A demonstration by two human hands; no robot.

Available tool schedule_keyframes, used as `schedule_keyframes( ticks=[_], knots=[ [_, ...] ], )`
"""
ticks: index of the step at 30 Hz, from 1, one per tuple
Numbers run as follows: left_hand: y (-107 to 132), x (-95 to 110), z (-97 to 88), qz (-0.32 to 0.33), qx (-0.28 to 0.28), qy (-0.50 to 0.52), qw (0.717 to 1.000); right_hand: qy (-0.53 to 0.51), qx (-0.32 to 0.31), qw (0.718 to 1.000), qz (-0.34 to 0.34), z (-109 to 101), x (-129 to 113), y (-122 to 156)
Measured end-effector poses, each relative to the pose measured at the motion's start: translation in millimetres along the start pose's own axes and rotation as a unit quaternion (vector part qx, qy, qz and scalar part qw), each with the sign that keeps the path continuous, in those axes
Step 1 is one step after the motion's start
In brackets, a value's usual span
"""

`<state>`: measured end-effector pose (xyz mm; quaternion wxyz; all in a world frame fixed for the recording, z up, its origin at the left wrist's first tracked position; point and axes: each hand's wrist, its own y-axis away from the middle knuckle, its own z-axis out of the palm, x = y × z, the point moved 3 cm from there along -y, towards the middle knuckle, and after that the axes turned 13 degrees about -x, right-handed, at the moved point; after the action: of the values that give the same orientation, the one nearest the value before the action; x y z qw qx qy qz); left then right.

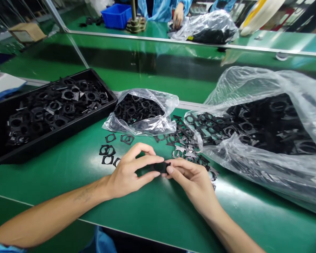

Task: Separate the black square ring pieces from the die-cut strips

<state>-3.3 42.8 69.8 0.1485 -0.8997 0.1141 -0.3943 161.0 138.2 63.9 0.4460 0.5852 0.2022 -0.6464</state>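
Observation:
A small flat black part (161, 167) is held between my two hands above the green tabletop. Thumb and fingers of my left hand (130, 170) pinch its left end. My right hand (191, 175) grips the right end between thumb and fingertips, which cover some of it. Just left of my left hand lie several loose black ring-shaped plates (107, 150). Beyond my right hand spreads a heap of black plates and greyish metal pieces (184, 149), spilling from a large clear plastic bag (252, 73).
A long black tray (55, 135) full of black plates stands at the left. A smaller clear bag (171, 102) of similar plates sits in the middle. Behind the metal rail (158, 39), a co-worker's hand (178, 15) touches another bag (213, 26), near a blue bin (116, 17).

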Motion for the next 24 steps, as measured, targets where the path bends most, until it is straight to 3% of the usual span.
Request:
schedule_keyframes(
  ticks=[4,10,13,24],
  knots=[
    [0.0,-0.4,1.3,-0.003,0.001,-0.025,1.000,-0.027,-0.012,0.999,0.014,1.1,-0.3,0.0],
    [-0.3,4.0,-2.6,0.042,0.036,-0.091,0.994,-0.024,0.036,0.999,0.012,-2.2,-1.5,-2.1],
    [-0.2,5.6,-1.0,0.055,0.029,-0.111,0.992,-0.018,0.036,0.999,0.010,-2.0,-1.5,-2.6],
    [0.6,-0.3,2.5,0.004,0.009,-0.046,0.999,-0.027,0.013,0.999,0.016,0.5,-3.2,-0.9]
  ],
)
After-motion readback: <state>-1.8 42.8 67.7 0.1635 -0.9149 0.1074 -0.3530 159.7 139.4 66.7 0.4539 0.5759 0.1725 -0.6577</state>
